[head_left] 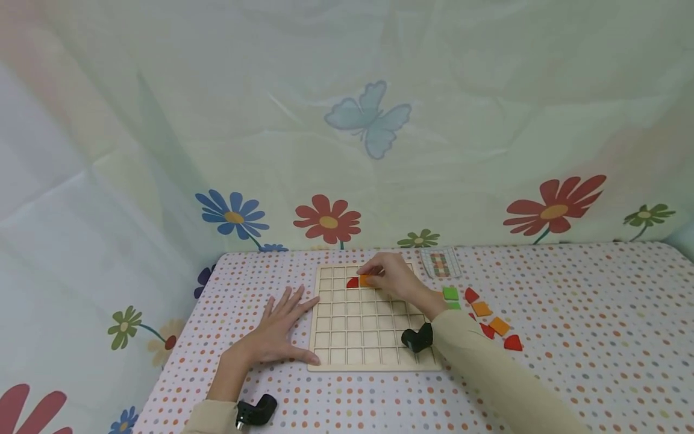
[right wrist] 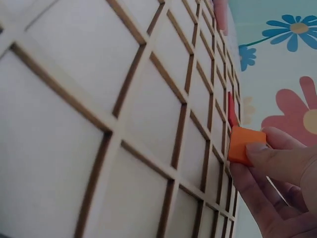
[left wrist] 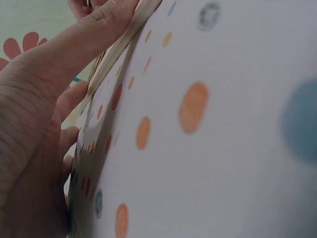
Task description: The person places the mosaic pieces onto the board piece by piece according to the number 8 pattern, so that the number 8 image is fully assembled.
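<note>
Right sleeve (head_left: 496, 358) nearest the head camera, low beside the loose tiles (head_left: 499, 326) and hiding part of some: liable, if drawn back carelessly, to drag them away or flip them. Below, a spotted tablecloth (head_left: 596, 331), liable to ruck up under a leaning forearm. On top, a wooden grid board (head_left: 374, 367), likely to swivel if pushed hard from one side. Along its left edge, the left hand (head_left: 275, 334), fingers spread wide, thumb and a fingertip against the rim: too light a brace, perhaps, for a firm press. Over the far rows, the right hand (head_left: 393, 278), narrowed to a pinch on an orange square (right wrist: 241, 139). Beyond, to the right, a patterned card (head_left: 440, 263), within reach of a stray knock. Back at the pinch, the orange square tilted at the grid: apt to catch on a slat and slip, or to nudge the red piece (head_left: 353, 282) just beside it; no telling yet whether seated in a cell
</note>
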`<state>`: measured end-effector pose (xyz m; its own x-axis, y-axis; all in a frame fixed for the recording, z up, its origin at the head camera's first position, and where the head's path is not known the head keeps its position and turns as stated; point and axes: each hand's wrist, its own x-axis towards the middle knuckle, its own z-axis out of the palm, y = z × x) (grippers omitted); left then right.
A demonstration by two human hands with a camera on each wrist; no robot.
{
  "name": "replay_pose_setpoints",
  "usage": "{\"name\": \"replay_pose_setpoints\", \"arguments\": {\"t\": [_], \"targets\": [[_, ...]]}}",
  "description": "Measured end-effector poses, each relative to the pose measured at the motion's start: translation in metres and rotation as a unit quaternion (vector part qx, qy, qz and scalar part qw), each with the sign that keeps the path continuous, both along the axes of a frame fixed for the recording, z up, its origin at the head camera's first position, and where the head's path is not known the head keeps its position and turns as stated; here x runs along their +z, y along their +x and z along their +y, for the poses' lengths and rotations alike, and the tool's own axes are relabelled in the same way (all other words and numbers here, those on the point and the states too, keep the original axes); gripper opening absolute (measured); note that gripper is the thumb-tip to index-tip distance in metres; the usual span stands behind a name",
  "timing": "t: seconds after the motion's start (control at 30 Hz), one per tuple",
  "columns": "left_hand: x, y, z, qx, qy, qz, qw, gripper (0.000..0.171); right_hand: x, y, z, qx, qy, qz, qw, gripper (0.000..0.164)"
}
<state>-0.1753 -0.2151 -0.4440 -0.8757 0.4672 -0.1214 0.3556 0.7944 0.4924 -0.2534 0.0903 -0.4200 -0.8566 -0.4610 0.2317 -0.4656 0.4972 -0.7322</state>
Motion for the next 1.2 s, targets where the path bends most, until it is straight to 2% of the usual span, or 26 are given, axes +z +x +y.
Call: {"name": "replay_pose_setpoints", "arguments": {"t": [0.2,0.4,0.67,0.83,1.2], "targets": [[0.001,0.0,-0.001,0.001,-0.003,0.002,1.0,0.117,0.0,-0.002,-0.003,-0.01,0.028,0.003,1.0,0.019],[0.002,-0.001,-0.002,0.001,0.003,0.004,1.0,0.117,0.003,-0.006,-0.003,0.003,0.046,0.01,0.999,0.02],[-0.001,-0.001,-0.004,-0.003,0.002,0.007,1.0,0.117,0.005,-0.009,-0.006,0.008,0.068,-0.017,0.998,0.019],[0.0,0.0,-0.004,-0.005,0.003,0.007,1.0,0.116,0.006,-0.008,-0.011,-0.001,0.092,-0.016,0.996,0.019],[-0.002,-0.001,-0.002,-0.004,0.001,0.006,1.0,0.116,0.005,-0.006,-0.013,0.01,0.127,0.043,0.991,0.02]]}}
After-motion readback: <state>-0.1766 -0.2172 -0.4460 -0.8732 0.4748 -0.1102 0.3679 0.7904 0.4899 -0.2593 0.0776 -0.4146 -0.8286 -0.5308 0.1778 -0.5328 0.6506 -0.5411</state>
